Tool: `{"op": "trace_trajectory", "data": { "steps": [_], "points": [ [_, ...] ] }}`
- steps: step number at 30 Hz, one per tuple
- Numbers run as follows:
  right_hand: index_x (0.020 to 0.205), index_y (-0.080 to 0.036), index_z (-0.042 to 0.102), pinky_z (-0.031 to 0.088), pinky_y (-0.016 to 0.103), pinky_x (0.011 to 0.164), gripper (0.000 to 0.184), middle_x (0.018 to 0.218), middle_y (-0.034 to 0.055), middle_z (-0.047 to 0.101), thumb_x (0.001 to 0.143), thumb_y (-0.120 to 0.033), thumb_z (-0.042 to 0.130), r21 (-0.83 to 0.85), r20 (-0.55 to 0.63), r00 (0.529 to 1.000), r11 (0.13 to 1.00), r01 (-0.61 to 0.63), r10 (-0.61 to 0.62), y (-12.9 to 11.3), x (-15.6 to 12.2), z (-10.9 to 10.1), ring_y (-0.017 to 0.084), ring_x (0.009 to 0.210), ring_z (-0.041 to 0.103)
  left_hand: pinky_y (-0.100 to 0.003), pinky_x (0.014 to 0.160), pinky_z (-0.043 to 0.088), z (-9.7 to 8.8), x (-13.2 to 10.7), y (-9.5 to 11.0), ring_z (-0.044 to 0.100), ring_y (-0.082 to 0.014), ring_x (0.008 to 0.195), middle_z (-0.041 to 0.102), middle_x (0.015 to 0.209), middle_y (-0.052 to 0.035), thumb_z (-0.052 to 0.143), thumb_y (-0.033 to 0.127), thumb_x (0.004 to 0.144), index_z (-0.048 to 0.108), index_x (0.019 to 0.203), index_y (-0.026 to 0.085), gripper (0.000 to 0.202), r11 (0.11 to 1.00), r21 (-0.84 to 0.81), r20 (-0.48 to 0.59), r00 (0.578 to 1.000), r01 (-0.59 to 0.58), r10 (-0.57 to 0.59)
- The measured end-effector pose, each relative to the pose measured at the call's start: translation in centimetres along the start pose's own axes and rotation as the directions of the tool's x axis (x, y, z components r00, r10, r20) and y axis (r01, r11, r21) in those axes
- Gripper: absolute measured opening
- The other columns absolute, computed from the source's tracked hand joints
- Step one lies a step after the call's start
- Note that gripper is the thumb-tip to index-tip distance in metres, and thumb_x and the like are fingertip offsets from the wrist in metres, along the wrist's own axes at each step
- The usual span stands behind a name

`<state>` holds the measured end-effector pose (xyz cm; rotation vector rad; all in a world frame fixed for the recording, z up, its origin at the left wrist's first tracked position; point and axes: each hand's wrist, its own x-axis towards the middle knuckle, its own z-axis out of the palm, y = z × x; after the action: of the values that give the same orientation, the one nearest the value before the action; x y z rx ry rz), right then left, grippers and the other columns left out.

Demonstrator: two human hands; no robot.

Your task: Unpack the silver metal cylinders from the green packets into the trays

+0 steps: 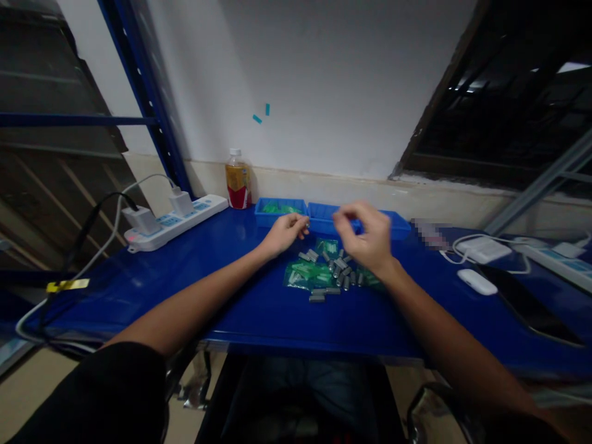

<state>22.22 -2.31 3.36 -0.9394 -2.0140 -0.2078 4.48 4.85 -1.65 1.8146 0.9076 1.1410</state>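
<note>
Several small grey metal cylinders (333, 271) lie scattered on green plastic bags (305, 273) in the middle of the blue table (185, 277). My left hand (287, 231) rests just left of them, fingers curled, pinching one small grey piece at its fingertips. My right hand (365, 237) hovers above the pile with thumb and fingers pinched together; what it holds is too small to make out. Behind the hands stand two blue trays, the left tray (280, 211) holding green bags, the right tray (398, 225) partly hidden by my right hand.
A drink bottle (238, 180) stands against the wall. A white power strip (171, 222) with plugs and cables lies at the left. At the right are a white charger (481, 250), a small white device (476, 282), a dark phone (527, 302) and another power strip (559, 262).
</note>
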Motion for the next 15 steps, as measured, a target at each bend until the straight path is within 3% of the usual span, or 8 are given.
{"op": "trace_trajectory", "data": {
  "steps": [2, 5, 8, 15],
  "points": [
    [0.105, -0.015, 0.055, 0.045, 0.033, 0.073, 0.024, 0.081, 0.0053, 0.059, 0.086, -0.029, 0.056, -0.033, 0.092, 0.996, 0.999, -0.010, 0.013, 0.9, -0.2, 1.7, 0.018, 0.077, 0.056, -0.021, 0.055, 0.042, 0.1, -0.2, 0.6, 0.050, -0.0087, 0.053, 0.056, 0.063, -0.0001, 0.044, 0.049, 0.087, 0.051, 0.073, 0.014, 0.039, 1.000, 0.002, -0.019, 1.000, -0.010, 0.010],
    [0.105, -0.015, 0.053, 0.044, 0.031, 0.071, 0.023, 0.081, 0.0051, 0.059, 0.083, -0.025, 0.055, -0.061, 0.216, 0.976, 0.998, -0.020, 0.033, 2.1, -0.6, 4.2, 0.019, 0.078, 0.056, -0.021, 0.053, 0.040, 0.5, -0.4, 0.8, 0.048, -0.0091, 0.051, 0.053, 0.059, 0.0014, 0.047, 0.054, 0.084, 0.051, 0.070, 0.015, 0.042, 1.000, 0.019, -0.015, 1.000, -0.022, 0.022],
    [0.097, -0.017, 0.055, 0.043, 0.031, 0.074, 0.013, 0.082, 0.0057, 0.059, 0.085, -0.020, 0.049, -0.091, 0.178, 0.981, 0.994, -0.055, 0.070, 2.5, -1.3, 5.3, 0.020, 0.080, 0.056, -0.022, 0.053, 0.039, 1.0, -0.6, 0.5, 0.049, -0.0101, 0.052, 0.052, 0.057, 0.0016, 0.046, 0.055, 0.083, 0.052, 0.068, 0.014, 0.043, 0.999, 0.048, -0.032, 0.999, -0.022, 0.023],
    [0.093, -0.017, 0.057, 0.041, 0.031, 0.078, 0.013, 0.087, 0.0080, 0.061, 0.086, -0.021, 0.047, -0.171, 0.137, 0.988, 0.984, -0.049, 0.073, 1.8, -2.1, 4.5, 0.021, 0.085, 0.056, -0.023, 0.056, 0.040, 2.0, -1.4, 0.6, 0.052, -0.0121, 0.056, 0.056, 0.060, 0.0002, 0.042, 0.050, 0.087, 0.053, 0.066, 0.015, 0.042, 0.991, 0.136, -0.064, 0.998, -0.012, 0.021]
  ]
}}
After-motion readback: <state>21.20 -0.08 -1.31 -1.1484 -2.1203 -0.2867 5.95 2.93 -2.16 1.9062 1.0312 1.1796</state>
